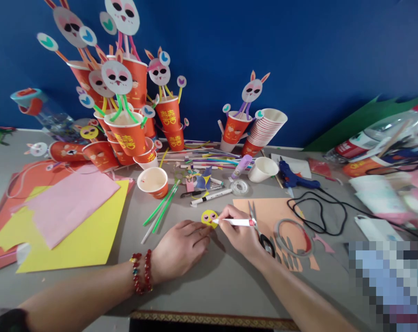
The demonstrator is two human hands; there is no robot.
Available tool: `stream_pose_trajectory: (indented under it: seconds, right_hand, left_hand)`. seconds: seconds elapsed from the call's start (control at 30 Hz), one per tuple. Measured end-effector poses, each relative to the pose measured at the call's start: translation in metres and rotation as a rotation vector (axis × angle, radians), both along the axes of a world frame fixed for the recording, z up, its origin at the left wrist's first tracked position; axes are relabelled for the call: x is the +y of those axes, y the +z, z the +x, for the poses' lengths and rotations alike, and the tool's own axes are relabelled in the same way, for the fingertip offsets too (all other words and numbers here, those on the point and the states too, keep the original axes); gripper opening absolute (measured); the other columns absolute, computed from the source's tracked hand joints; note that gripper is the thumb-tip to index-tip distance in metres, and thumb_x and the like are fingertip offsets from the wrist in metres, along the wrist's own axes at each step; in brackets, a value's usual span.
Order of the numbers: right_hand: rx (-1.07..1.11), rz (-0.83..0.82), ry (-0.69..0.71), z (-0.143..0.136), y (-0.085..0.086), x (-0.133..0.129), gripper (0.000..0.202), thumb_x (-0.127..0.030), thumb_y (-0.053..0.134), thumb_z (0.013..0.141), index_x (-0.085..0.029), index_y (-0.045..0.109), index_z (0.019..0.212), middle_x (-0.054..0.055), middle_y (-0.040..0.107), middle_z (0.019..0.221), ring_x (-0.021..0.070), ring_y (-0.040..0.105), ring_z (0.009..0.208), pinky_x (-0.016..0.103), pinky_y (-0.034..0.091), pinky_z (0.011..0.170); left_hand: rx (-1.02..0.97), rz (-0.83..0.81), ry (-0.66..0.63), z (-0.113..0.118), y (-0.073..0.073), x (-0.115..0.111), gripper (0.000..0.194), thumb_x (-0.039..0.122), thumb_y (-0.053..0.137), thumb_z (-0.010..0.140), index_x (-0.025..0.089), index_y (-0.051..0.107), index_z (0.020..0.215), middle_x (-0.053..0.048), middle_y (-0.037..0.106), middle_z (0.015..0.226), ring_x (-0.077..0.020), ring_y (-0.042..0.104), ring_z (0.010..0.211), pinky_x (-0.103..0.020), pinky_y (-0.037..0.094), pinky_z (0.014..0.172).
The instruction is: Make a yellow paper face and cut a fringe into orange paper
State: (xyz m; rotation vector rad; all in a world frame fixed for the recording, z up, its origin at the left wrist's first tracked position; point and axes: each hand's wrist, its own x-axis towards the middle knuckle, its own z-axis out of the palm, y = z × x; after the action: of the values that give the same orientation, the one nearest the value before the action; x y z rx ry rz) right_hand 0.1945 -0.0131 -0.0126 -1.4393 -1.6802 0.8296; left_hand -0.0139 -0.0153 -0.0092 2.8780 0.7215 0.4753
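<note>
A small round yellow paper face (209,216) with pink patches around its eyes lies on the grey table. My left hand (183,246), with red bead bracelets at the wrist, rests palm down with its fingers together. Its fingertips hold the face by its lower edge. In my right hand (241,233) is a white marker (238,222) with a red end, pinched between thumb and fingers. The marker's tip touches or nearly touches the face; I cannot tell which. Scissors (260,230) with black handles lie just right of that hand, partly on peach paper (269,210).
Red paper cups (128,138) with rabbit faces stand at the back left. Green and white straws (162,207) lie left of centre, near yellow paper (108,230). A tape roll (240,186), a blue glue gun (295,177) and its black cord (337,200) lie toward the right.
</note>
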Motion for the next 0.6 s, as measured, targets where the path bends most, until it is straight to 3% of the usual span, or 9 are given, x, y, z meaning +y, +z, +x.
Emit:
stream_pose_trajectory:
  seconds: [0.6]
  right_hand:
    - [-0.034,-0.018,0.027,-0.0006,0.0004,-0.0005,0.014,-0.018,0.053,0.081,-0.021,0.052,0.066,-0.005,0.05,0.055,0.0109,0.042,0.049,0.021,0.028,0.047]
  left_hand:
    - [0.005,0.001,-0.002,0.0013,-0.0013,-0.0002,0.021,0.024,0.045,0.099,0.015,0.062,0.109,-0.006,0.064,0.129,-0.0207,0.056,0.12,-0.037,0.045,0.098]
